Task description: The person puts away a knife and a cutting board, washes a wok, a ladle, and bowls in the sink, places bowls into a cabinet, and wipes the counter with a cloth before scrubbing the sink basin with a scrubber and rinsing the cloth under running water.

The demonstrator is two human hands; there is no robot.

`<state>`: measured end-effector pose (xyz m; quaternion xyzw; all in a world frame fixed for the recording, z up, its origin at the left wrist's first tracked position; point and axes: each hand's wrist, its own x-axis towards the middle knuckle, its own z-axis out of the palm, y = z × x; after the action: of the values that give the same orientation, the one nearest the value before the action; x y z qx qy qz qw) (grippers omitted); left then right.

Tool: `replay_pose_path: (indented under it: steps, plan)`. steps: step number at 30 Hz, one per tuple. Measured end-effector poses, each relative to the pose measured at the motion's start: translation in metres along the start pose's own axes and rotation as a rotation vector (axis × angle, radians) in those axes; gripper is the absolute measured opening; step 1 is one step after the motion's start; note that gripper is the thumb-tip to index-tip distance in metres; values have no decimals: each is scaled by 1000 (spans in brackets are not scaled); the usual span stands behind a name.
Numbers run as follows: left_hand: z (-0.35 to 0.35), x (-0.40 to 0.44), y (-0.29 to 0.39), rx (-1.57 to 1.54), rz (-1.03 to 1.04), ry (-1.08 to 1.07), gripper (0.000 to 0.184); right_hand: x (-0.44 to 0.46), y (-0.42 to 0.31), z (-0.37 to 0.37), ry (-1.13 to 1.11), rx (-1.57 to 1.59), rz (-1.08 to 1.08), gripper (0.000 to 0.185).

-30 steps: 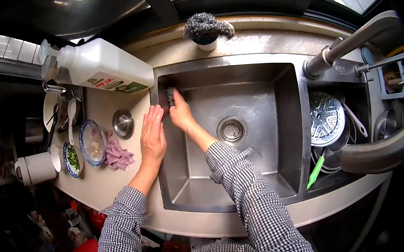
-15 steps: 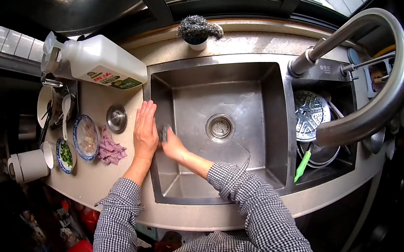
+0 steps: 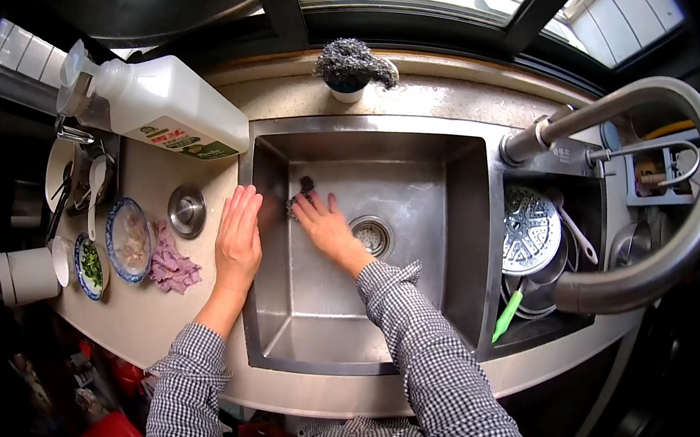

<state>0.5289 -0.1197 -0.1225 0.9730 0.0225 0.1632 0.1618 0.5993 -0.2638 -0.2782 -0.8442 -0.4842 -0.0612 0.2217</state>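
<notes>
My right hand (image 3: 328,227) is down in the stainless steel sink (image 3: 340,334), left of the drain (image 3: 372,237). Its fingers press a dark steel wool scrubber (image 3: 305,188) against the sink's floor by the left wall; part of the scrubber is hidden beneath them. On the sink's left rim lies my left hand (image 3: 238,238), fingers stretched out and holding nothing.
On the left counter are a metal drain plug (image 3: 187,210), a purple cloth (image 3: 173,263), bowls of food and a large white jug (image 3: 168,107). Another scrubber (image 3: 349,62) sits in a cup behind the sink. Right stand the faucet (image 3: 697,199) and a small basin with pans and a strainer.
My right hand has moved with the scrubber from the sink's left wall to its floor, farther from me. My left hand stays on the rim. The view has shifted slightly.
</notes>
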Motion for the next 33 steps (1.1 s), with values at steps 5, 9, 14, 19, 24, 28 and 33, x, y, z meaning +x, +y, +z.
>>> replay_pose_path:
  steps: [5, 9, 14, 19, 24, 28, 33]
  plan:
    - [0, -3, -2, -15, 3, -6, 44, -39, 84, -26, -166, -149, 579, 55]
    - [-3, -1, -3, -9, -1, -4, 44, -67, 98, -70, -238, -386, 965, 65]
    - [-2, -2, -2, -5, -5, -3, 45, 6, 40, -11, -120, -18, 441, 55]
    - [-2, -2, -2, -17, 8, 25, 42, -10, 21, -3, -265, 34, 468, 64]
    - [-2, -4, -4, 1, 11, 37, 40, -80, 95, -75, -322, -281, 760, 61]
    - [2, -7, -5, 7, 26, 66, 40, -131, 52, -76, -471, -428, 764, 63]
    - [7, -11, -7, -21, 17, 107, 38, -140, 54, -76, -610, -608, 566, 58]
